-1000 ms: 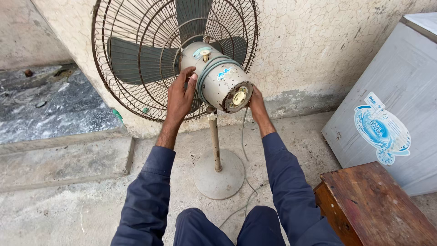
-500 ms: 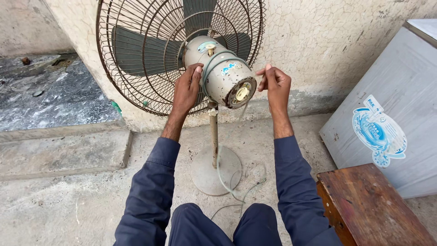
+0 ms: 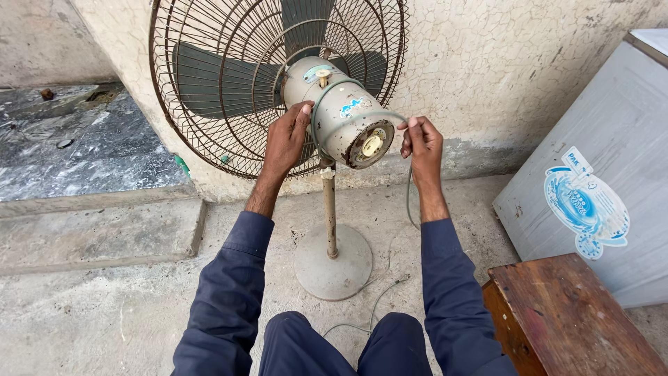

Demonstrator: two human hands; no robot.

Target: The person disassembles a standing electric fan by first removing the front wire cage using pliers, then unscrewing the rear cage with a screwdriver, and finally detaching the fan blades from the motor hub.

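Observation:
An old pedestal fan faces the wall, its cream motor housing (image 3: 344,115) turned toward me behind a rusty wire guard (image 3: 229,90) with grey blades. My left hand (image 3: 287,139) presses against the left side of the motor housing. My right hand (image 3: 421,143) pinches a thin pale-green power cord (image 3: 362,115) that loops over the housing and hangs down past my wrist to the floor. A thin rusty pole (image 3: 329,209) runs down to the round base (image 3: 334,261).
A wooden stool (image 3: 577,320) stands at lower right, beside a grey metal cabinet (image 3: 591,167) with a blue sticker. A cracked plastered wall (image 3: 501,69) rises behind the fan. A raised dark stone slab (image 3: 76,146) and a concrete step (image 3: 90,230) lie at left.
My right hand has come away from under the motor and risen to its right side, drawing the cord over the housing. The left hand stays on the motor.

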